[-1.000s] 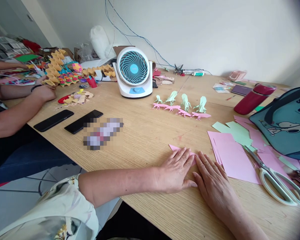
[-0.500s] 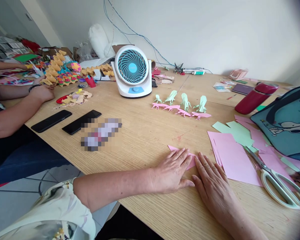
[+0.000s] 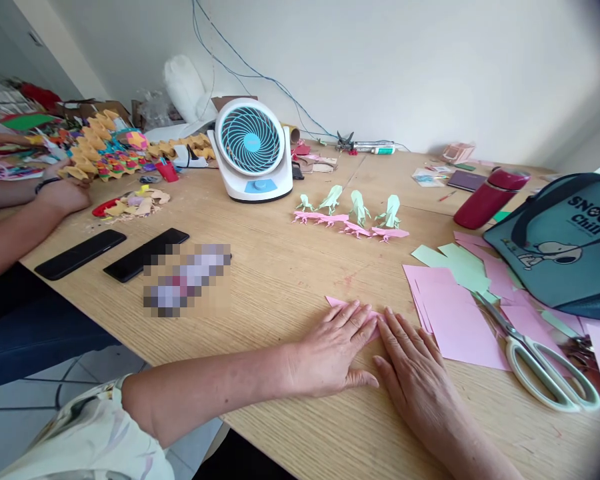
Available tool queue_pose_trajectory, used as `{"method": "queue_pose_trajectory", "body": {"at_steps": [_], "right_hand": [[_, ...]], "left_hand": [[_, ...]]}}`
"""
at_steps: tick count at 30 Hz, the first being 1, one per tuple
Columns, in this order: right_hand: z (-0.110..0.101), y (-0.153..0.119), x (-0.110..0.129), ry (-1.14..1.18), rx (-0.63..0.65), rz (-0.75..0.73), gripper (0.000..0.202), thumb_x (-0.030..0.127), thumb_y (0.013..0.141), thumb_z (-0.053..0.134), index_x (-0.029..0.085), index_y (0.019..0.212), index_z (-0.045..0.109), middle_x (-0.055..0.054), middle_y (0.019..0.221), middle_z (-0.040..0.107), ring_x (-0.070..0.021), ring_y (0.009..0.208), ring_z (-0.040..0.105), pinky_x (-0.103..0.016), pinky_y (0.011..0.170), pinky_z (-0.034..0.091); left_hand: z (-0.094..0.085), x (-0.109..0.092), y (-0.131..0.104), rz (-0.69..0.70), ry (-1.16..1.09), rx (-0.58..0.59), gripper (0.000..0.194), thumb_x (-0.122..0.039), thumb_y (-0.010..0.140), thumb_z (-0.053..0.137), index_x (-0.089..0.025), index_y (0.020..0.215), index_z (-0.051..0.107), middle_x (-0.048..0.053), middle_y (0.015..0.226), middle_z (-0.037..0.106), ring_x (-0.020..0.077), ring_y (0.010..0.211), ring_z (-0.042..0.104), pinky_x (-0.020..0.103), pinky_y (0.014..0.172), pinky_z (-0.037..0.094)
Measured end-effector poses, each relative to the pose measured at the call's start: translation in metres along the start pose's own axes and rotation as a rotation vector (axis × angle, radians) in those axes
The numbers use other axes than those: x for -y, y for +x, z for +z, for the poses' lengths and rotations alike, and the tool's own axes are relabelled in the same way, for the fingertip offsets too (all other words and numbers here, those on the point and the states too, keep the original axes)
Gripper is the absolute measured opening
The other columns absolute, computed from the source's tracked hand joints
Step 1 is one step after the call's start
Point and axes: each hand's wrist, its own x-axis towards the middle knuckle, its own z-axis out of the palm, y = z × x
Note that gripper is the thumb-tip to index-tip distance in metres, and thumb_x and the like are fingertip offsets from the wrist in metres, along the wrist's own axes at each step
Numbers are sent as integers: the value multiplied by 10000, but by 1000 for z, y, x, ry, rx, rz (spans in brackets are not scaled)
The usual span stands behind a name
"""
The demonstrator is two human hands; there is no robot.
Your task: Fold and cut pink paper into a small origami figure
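A folded piece of pink paper [image 3: 333, 301] lies on the table, mostly covered by my hands. My left hand [image 3: 337, 350] presses flat on it with fingers stretched out and thumb apart. Close alongside, my right hand [image 3: 415, 367] lies flat, its fingertips at the paper's right end. Neither hand grasps anything. To the right of my right hand are loose pink sheets [image 3: 467, 323] and scissors with pale handles [image 3: 550, 373]. Beyond my hands stand folded green paper figures [image 3: 359, 208] and pink ones [image 3: 355, 229] in two rows.
A white and blue fan [image 3: 253, 150] stands further back. At right are a red flask [image 3: 490, 197] and a teal bag [image 3: 565, 247]. Two black phones [image 3: 147, 253] lie at left beside a blurred item [image 3: 187, 280]. Another person's arm [image 3: 35, 220] rests at the far left.
The whole view has shifted slightly, so most things appear further left. Both hands stay flat at the pink paper, and a little less of it shows between them.
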Motion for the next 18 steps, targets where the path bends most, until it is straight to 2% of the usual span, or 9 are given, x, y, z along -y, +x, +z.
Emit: {"method": "queue_pose_trajectory", "body": {"at_steps": [12,18], "right_hand": [[0,-1,0,-3,16,26,602,370,999,381,108,1531,276,-176,1561,360,-292,1454,316,-519,1140,319],[2,-1,0,-14,22,26,603,370,1005,371,103,1534,262,-175,1560,358,-303,1439,346,-530,1126,335]], "left_hand": [[-6,6,-1,61,-39,38,879,-685,895,425,-149,1554,199,188,1626,98,355,1508,22,528,1209,154],[-10,3,1,14,-27,-103,665,-582,986,298,-146,1482,379,149,1566,343,278,1491,218,454,1210,205]]}}
